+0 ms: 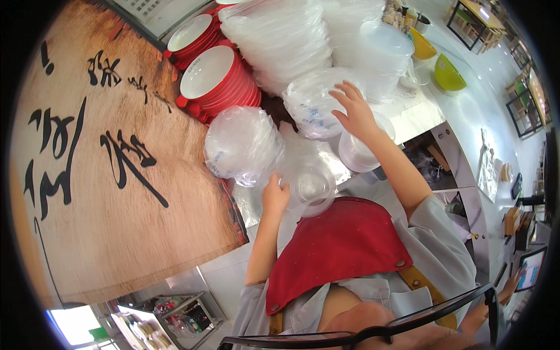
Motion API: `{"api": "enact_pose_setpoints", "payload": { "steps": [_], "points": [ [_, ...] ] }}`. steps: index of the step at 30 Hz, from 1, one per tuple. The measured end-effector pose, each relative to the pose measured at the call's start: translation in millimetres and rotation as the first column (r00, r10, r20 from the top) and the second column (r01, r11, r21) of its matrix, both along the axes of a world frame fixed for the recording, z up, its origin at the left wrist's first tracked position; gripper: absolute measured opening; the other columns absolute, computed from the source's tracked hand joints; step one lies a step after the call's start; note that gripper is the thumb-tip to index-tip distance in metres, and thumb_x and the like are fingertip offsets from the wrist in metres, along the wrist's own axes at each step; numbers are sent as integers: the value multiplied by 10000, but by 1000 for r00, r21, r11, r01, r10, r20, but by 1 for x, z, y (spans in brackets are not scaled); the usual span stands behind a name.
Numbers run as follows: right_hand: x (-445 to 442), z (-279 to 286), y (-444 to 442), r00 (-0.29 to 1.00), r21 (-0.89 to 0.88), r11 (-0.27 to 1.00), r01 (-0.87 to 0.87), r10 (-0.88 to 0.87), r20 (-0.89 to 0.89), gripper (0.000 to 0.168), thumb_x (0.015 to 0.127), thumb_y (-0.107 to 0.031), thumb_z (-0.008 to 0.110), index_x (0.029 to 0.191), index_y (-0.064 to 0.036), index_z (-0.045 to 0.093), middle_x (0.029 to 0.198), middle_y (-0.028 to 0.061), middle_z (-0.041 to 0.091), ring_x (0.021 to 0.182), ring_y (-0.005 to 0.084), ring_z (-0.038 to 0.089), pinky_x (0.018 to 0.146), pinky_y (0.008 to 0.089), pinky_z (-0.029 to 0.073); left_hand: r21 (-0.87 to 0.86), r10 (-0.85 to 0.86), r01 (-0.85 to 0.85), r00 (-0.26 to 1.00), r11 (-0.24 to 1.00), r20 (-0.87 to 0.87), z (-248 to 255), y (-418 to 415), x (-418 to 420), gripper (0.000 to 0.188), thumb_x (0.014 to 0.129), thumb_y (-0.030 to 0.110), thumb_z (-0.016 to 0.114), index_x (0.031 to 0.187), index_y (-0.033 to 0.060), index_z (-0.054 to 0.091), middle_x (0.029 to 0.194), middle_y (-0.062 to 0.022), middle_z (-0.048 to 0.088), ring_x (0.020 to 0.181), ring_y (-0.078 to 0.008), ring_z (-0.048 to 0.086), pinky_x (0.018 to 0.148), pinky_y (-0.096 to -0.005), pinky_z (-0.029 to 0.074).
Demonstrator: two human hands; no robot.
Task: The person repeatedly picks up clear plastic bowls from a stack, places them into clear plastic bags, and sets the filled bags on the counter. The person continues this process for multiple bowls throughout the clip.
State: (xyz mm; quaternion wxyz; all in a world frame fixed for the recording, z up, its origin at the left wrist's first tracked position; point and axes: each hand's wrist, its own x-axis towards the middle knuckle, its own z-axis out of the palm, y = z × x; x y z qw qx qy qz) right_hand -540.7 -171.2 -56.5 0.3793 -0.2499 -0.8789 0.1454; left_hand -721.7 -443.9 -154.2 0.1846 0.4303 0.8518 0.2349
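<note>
My left hand [275, 194] is at the near edge of the foil-covered counter [251, 205], with its thumb and fingers closed at the rim of a clear round plastic container [313, 188]. Just beyond it lies a plastic-wrapped bundle of round containers [240, 144]. My right hand [353, 111] is raised with fingers spread and holds nothing. Behind its fingers is another wrapped bundle [313, 103] with blue print. A stack of clear round containers [358, 151] stands below my right wrist, partly hidden by the forearm.
Red bowls with white insides [208, 72] are stacked at the back left, beside tall plastic-wrapped stacks [280, 39]. A wood-patterned panel [131, 175] with black characters borders the left. Yellow [423, 46] and green bowls [448, 74] stand at right. Another person's hand [512, 284] touches a tablet.
</note>
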Motion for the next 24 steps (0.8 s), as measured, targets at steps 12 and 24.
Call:
{"api": "enact_pose_setpoints", "payload": {
  "steps": [12, 24],
  "points": [
    [0, 13, -65, 754, -170, 758, -630, 649, 101, 224, 835, 19, 603, 1055, 11, 647, 1112, 156, 660, 1100, 346, 610, 938, 410, 498, 393, 172, -567, 699, 724, 694, -19, -55, 26, 477, 981, 341, 498, 1319, 4, 475, 1202, -158, 555, 833, -208, 649, 608, -303, 522],
    [-70, -92, -148, 508, -451, 865, -221, 497, 704, 682, 713, -257, 822, 1263, -83, 458, 1305, 208, 488, 1150, 389, 544, 856, 450, 515, 236, 400, -465, 874, 853, 276, -23, -37, 23, 332, 859, 252, 689, 986, -24, 556, 889, -234, 643, 794, -380, 639, 710, -449, 482]
  ]
}}
